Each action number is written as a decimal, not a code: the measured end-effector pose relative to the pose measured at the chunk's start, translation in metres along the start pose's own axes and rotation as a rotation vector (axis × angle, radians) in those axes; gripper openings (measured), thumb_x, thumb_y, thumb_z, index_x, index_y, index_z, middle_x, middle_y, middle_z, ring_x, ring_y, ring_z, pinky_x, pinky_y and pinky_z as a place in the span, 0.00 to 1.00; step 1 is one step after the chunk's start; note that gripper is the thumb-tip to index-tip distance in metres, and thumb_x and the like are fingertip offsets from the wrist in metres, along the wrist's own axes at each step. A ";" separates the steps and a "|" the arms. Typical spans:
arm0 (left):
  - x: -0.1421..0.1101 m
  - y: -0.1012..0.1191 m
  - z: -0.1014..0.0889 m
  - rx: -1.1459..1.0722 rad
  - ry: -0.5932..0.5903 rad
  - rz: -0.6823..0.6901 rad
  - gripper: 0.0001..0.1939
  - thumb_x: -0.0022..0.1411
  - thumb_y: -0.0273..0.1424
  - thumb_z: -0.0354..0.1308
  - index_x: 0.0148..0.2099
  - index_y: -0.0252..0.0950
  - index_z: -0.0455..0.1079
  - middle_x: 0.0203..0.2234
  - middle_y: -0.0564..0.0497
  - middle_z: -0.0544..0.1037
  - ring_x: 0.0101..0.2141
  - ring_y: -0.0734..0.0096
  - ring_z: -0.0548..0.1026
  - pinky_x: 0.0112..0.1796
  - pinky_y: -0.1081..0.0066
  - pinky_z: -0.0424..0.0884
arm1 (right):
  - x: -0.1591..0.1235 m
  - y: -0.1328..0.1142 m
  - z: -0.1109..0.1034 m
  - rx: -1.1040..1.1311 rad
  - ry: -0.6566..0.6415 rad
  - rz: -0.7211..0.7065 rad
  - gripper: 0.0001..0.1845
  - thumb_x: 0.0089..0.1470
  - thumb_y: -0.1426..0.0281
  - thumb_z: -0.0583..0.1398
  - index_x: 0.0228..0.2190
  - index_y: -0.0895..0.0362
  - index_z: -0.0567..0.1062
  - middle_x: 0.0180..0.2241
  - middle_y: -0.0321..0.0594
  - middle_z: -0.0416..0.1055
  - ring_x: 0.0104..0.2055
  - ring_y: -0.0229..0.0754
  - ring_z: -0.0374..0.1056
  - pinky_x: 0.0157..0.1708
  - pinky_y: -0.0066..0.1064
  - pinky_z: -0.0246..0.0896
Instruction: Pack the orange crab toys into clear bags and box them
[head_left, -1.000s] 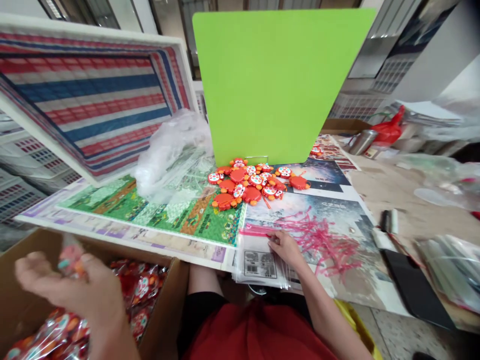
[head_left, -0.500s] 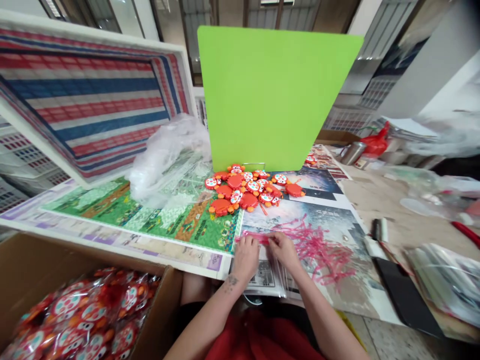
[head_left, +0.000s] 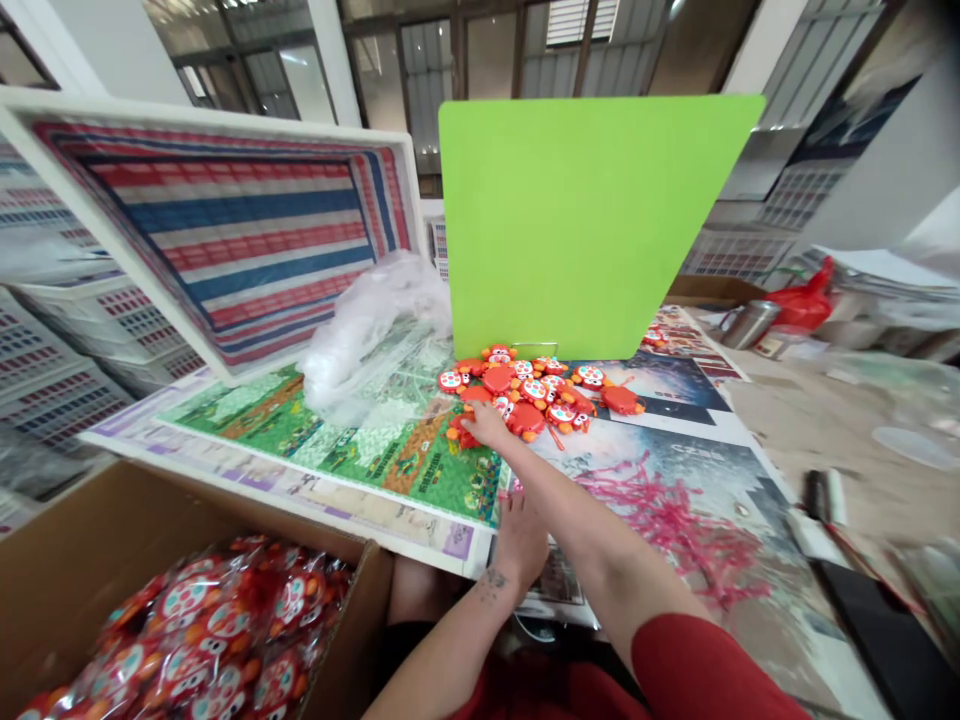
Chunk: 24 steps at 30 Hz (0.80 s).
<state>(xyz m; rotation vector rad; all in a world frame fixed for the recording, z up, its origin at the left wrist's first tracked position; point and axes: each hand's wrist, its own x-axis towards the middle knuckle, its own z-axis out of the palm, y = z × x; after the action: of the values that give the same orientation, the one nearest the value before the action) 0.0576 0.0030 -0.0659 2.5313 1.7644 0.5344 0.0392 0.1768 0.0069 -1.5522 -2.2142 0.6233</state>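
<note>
My right hand [head_left: 487, 424] reaches across to the near left of a pile of red plastic toys [head_left: 527, 418], its fingers closing over one red toy [head_left: 463, 434]. These toys have orange knobs, eyes and white faces with coloured dots; some lie face down. My left hand [head_left: 523, 535] rests at the table's near edge with its fingers bent down on a pink plastic strip [head_left: 512, 491], mostly hidden under them. To the right, a loose heap of pink strips [head_left: 671, 515] is spread over the printed sheet.
A green board [head_left: 592, 230] stands upright behind the pile. Clear plastic film [head_left: 375, 320] and a tilted crate with striped lining [head_left: 262, 230] are at left. The cardboard box [head_left: 367, 600] at near left holds bagged red toys [head_left: 217, 620]. A dark flat object [head_left: 885, 620] lies at right.
My right hand has left the pink strip and moved forward and left to the toys. My left hand stays near the table edge. The camera view has shifted.
</note>
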 end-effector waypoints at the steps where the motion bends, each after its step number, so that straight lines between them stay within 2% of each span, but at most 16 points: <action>1: 0.000 0.000 -0.001 -0.006 0.004 0.015 0.22 0.65 0.27 0.49 0.61 0.36 0.63 0.50 0.41 0.73 0.51 0.48 0.67 0.51 0.47 0.63 | 0.004 0.000 0.003 -0.012 -0.015 0.025 0.30 0.54 0.67 0.61 0.56 0.61 0.65 0.54 0.55 0.66 0.57 0.51 0.63 0.55 0.39 0.56; 5: -0.001 -0.003 0.000 -0.037 0.054 0.103 0.21 0.68 0.30 0.47 0.62 0.40 0.61 0.55 0.44 0.71 0.54 0.51 0.65 0.52 0.50 0.63 | 0.006 0.003 0.013 -0.047 -0.054 0.090 0.43 0.37 0.62 0.71 0.54 0.59 0.65 0.54 0.58 0.64 0.56 0.59 0.63 0.52 0.45 0.57; 7: -0.001 -0.004 0.004 -0.039 0.066 0.125 0.20 0.67 0.28 0.47 0.60 0.39 0.62 0.55 0.44 0.71 0.55 0.52 0.65 0.53 0.52 0.63 | 0.002 0.002 0.012 -0.046 -0.036 0.099 0.45 0.34 0.61 0.72 0.52 0.61 0.66 0.54 0.60 0.63 0.54 0.61 0.63 0.50 0.45 0.58; 9: -0.002 -0.006 0.006 -0.042 0.036 0.102 0.17 0.66 0.26 0.48 0.56 0.36 0.66 0.50 0.43 0.74 0.51 0.53 0.68 0.51 0.53 0.65 | -0.005 0.003 0.006 -0.030 -0.009 0.085 0.40 0.33 0.62 0.72 0.48 0.62 0.68 0.51 0.59 0.64 0.51 0.58 0.65 0.47 0.42 0.60; 12: -0.002 -0.005 0.005 -0.081 0.009 0.055 0.11 0.65 0.26 0.49 0.47 0.34 0.70 0.41 0.43 0.77 0.44 0.56 0.72 0.46 0.56 0.68 | -0.020 0.010 -0.011 0.006 0.022 0.039 0.28 0.36 0.66 0.70 0.42 0.58 0.69 0.44 0.47 0.69 0.42 0.48 0.68 0.41 0.35 0.62; 14: -0.003 -0.004 0.001 -0.122 0.045 0.034 0.11 0.66 0.29 0.50 0.49 0.34 0.69 0.39 0.44 0.76 0.43 0.57 0.72 0.46 0.57 0.67 | -0.035 0.022 -0.023 0.065 0.066 0.024 0.22 0.41 0.66 0.66 0.39 0.55 0.68 0.38 0.40 0.70 0.36 0.43 0.68 0.37 0.33 0.62; 16: -0.003 -0.003 -0.004 -0.158 0.072 0.006 0.17 0.66 0.30 0.51 0.56 0.34 0.64 0.41 0.43 0.76 0.44 0.57 0.72 0.47 0.56 0.67 | -0.054 0.038 -0.035 0.241 0.182 0.005 0.19 0.43 0.65 0.64 0.39 0.55 0.67 0.34 0.36 0.70 0.34 0.42 0.67 0.36 0.33 0.63; 19: -0.002 -0.002 -0.009 -0.240 0.056 -0.045 0.29 0.66 0.31 0.52 0.66 0.33 0.50 0.44 0.41 0.76 0.46 0.56 0.72 0.49 0.56 0.65 | -0.094 0.066 -0.053 0.632 0.355 -0.039 0.25 0.44 0.61 0.64 0.43 0.54 0.65 0.37 0.40 0.71 0.36 0.43 0.69 0.37 0.35 0.65; 22: -0.001 -0.004 -0.011 -0.360 0.023 -0.100 0.36 0.66 0.32 0.51 0.69 0.32 0.38 0.41 0.43 0.77 0.46 0.56 0.72 0.51 0.57 0.63 | -0.144 0.092 -0.073 0.810 0.339 -0.031 0.28 0.47 0.57 0.64 0.48 0.53 0.65 0.43 0.43 0.71 0.41 0.45 0.69 0.41 0.37 0.66; 24: -0.001 -0.005 -0.013 -0.421 0.017 -0.114 0.38 0.66 0.32 0.51 0.70 0.30 0.35 0.39 0.44 0.78 0.46 0.57 0.73 0.51 0.57 0.64 | -0.179 0.105 -0.086 0.821 0.247 -0.022 0.27 0.46 0.58 0.66 0.46 0.53 0.68 0.43 0.42 0.72 0.43 0.45 0.69 0.43 0.37 0.66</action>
<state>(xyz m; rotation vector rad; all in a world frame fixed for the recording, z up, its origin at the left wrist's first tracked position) 0.0490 0.0014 -0.0553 2.1346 1.5841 0.8225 0.2256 0.0513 0.0132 -1.0870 -1.4872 1.0859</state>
